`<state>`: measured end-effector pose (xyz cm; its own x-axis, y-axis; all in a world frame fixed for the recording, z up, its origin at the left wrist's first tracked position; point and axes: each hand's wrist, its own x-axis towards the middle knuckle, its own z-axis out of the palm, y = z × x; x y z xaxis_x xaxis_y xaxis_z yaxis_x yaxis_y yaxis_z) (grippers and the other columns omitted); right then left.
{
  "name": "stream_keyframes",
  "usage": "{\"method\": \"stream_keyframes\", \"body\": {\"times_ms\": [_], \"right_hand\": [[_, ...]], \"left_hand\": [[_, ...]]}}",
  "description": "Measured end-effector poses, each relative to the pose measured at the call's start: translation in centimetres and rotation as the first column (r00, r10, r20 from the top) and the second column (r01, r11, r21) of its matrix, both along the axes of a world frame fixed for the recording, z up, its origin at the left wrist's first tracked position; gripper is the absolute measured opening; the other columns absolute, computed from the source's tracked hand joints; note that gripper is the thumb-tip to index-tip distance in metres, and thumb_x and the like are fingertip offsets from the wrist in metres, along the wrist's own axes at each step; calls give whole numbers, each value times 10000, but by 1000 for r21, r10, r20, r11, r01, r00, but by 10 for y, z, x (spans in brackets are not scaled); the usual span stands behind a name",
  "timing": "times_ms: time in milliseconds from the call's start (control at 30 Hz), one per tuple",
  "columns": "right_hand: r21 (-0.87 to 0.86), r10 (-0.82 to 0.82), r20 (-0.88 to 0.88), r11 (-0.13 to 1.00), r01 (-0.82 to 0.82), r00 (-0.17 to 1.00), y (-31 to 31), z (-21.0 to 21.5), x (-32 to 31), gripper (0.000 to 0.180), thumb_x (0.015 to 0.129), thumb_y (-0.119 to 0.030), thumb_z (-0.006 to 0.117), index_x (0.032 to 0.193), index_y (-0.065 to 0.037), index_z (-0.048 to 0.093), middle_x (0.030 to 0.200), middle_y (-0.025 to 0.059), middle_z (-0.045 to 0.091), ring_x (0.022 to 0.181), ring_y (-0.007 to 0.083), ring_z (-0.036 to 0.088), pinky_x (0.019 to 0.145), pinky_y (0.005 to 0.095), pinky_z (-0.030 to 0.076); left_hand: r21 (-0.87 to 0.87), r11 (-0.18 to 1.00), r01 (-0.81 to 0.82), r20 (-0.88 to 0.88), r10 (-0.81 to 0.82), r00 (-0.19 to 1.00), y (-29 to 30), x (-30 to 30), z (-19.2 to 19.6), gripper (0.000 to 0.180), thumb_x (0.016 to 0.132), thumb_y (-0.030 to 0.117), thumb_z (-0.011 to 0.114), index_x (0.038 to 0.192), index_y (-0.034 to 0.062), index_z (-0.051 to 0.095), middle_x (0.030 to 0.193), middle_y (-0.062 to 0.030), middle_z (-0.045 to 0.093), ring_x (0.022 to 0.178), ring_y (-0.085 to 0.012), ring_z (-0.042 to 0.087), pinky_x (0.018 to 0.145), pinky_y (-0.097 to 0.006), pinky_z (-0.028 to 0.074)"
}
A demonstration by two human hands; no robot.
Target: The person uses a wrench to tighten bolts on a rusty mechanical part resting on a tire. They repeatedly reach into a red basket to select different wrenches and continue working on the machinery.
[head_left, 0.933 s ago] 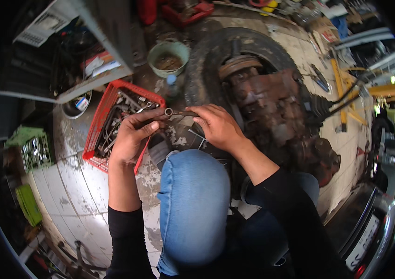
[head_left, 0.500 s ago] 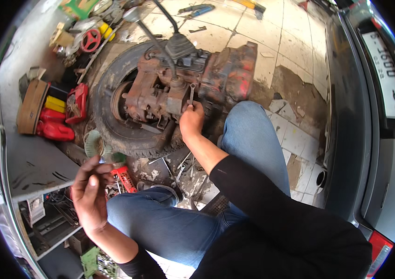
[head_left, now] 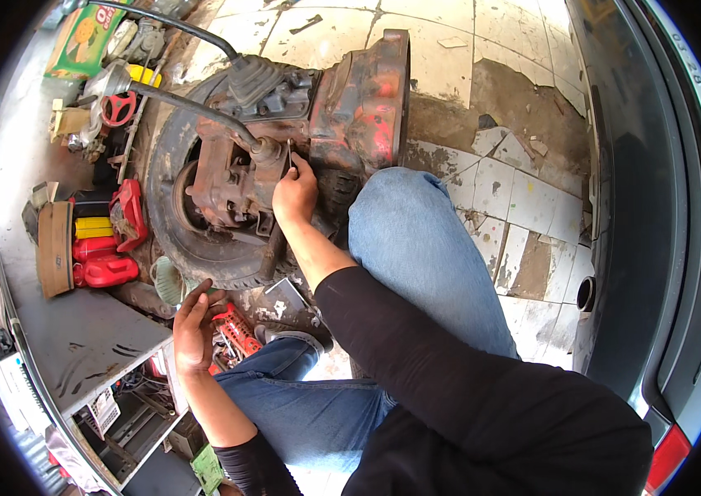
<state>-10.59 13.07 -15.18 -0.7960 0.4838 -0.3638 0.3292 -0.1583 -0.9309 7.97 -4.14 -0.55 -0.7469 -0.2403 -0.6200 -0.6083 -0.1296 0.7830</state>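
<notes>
Gearbox (head_left: 284, 140), under the right hand's (head_left: 294, 192) fingertips (head_left: 292, 165): cast metal, rusty and rough, with worn matt red paint on the bell housing.
Small pin (head_left: 290, 152), pinched in those fingers: bare metal, dull.
Tyre (head_left: 193, 240), below the fingers: black rubber, matt, dusty.
Tray (head_left: 236, 329), just beside the left hand's (head_left: 193, 331) fingers: red plastic (grimy).
Floor tiles (head_left: 499, 198), right of both hands: pale ceramic, cracked, stained.
Jeans (head_left: 416, 240): blue denim cloth.

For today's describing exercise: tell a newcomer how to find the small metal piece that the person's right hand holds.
Start at the old tyre lying flat on the floor, with the rusty red gearbox resting on it. The right hand reaches to the gearbox's middle, beside the base of the long bent lever. The thin metal piece sticks up from its fingertips, slim and pale against the rust.
</notes>
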Motion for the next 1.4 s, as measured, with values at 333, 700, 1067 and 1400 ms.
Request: {"method": "stream_keyframes", "body": {"times_ms": [333,700,1067,1400], "right_hand": [[23,40,-2,999,-40,999,1,-6,3,341,1007,-59,464,1289,-2,646,1250,246,675,1185,395,640,992,425,505],[48,201,-17,979,-200,979,6,-46,6,405,971,-45,487,1348,-28,634,1134,226,716,1045,346,695,884,400,535],[-115,303,19,947,-299,953,10,-20,-25,247,940,-49,490,1051,22,699,927,289,717,915,416,709,778,456,529],[-299,249,-39,921,-249,968,15,2,-26,211,956,-106,514,748,-68,533,582,28,437,416,158,397,393,329,278]], "left_hand": [[-45,999,-2,-30,0,1000,-1,-14,-2,518,1040,268,576,1463,-16,480,1177,-103,687,952,-158,648,802,-290,468],[-126,990,65,12,-64,998,2,-17,-5,514,1041,256,578,1463,-19,479,1219,-138,681,927,-153,643,798,-288,482],[-171,980,106,16,-105,994,0,-23,-12,495,1024,254,617,1431,-10,519,1195,-151,686,896,-155,635,795,-294,527],[-192,973,125,45,-119,992,0,-23,-11,517,1023,262,620,1433,-33,508,1195,-157,683,896,-148,619,786,-300,521]]}}
